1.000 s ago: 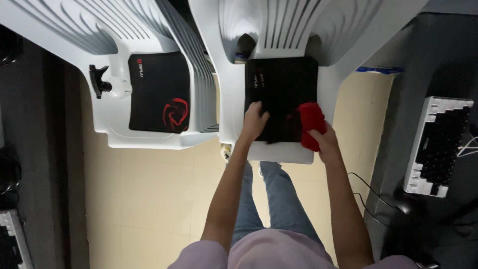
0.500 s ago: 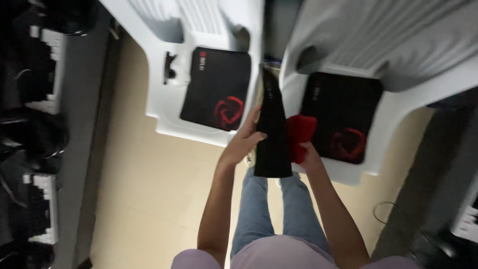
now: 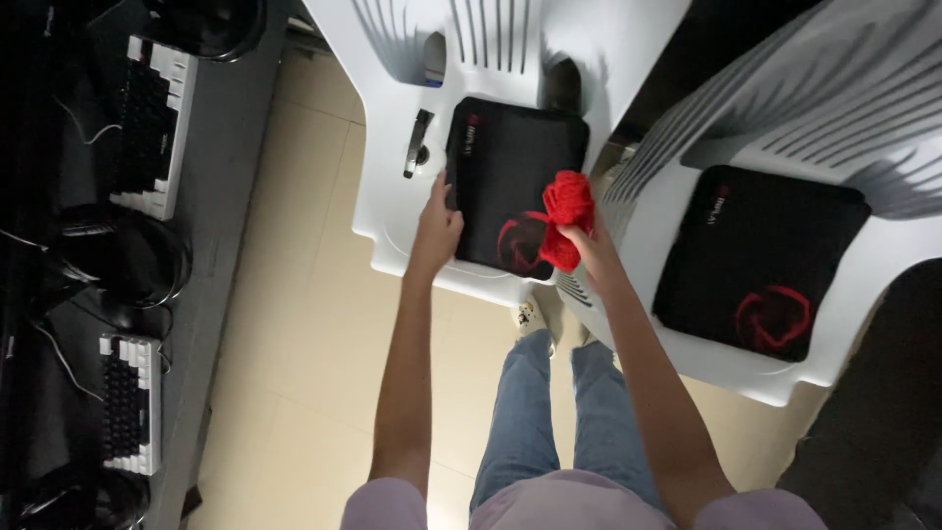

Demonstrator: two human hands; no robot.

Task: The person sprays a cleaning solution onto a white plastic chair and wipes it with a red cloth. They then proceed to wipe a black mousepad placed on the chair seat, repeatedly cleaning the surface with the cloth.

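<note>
— Two white moulded plastic chairs, side by side; what lies on them?

— Each seat carries a flat black rectangular mouse pad with a red swirl printed on it. The left chair holds the left pad; the right chair holds the other pad, well apart from both hands.

— And the hands?

— The left hand rests on the left edge of the left pad, fingers bent over its rim; a loose grip, touching rather than clamped. The right hand is closed tight round a crumpled red cloth, which hangs over that same pad's right edge.

— Anything else on that seat?

— A small black object lies beside the pad; I cannot tell what it is.

— To the side?

— A dark desk with a white keyboard, a second white keyboard and black headphones.
</note>
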